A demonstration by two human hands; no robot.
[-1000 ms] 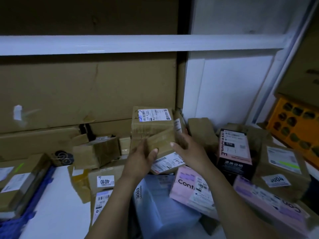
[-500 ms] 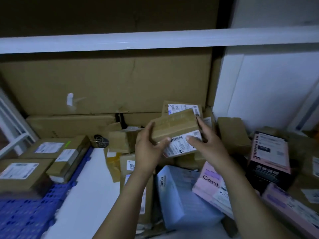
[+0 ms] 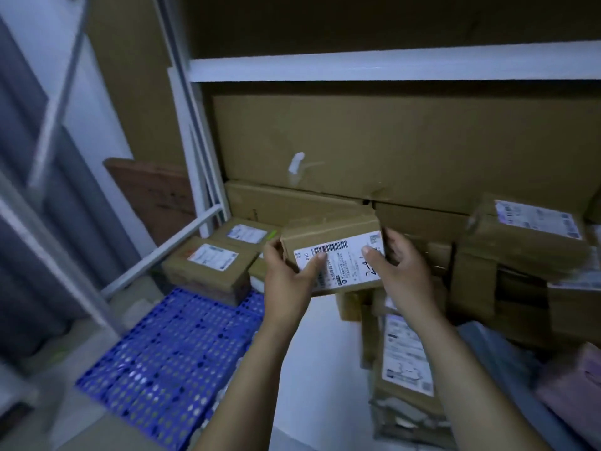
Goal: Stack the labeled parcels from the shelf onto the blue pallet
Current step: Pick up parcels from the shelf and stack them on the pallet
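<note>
A small brown cardboard parcel (image 3: 331, 237) with a white barcode label facing me is held in the air between both hands. My left hand (image 3: 286, 278) grips its left end, thumb on the label. My right hand (image 3: 398, 271) grips its right end, thumb on the label too. The blue perforated pallet (image 3: 172, 356) lies on the floor at lower left. Two labeled parcels (image 3: 208, 265) sit at the pallet's far end. More labeled parcels (image 3: 527, 236) are piled on the white shelf at right.
A white shelf rail (image 3: 390, 65) crosses overhead. Large flat cardboard sheets (image 3: 406, 144) line the back. White metal shelf posts (image 3: 195, 151) and a cross bar stand left of the pallet. A tall parcel (image 3: 405, 353) leans at lower right.
The view has swung left and the pallet is now in full sight. Both hands have carried the parcel leftward, away from the pile, with its label turned towards me.
</note>
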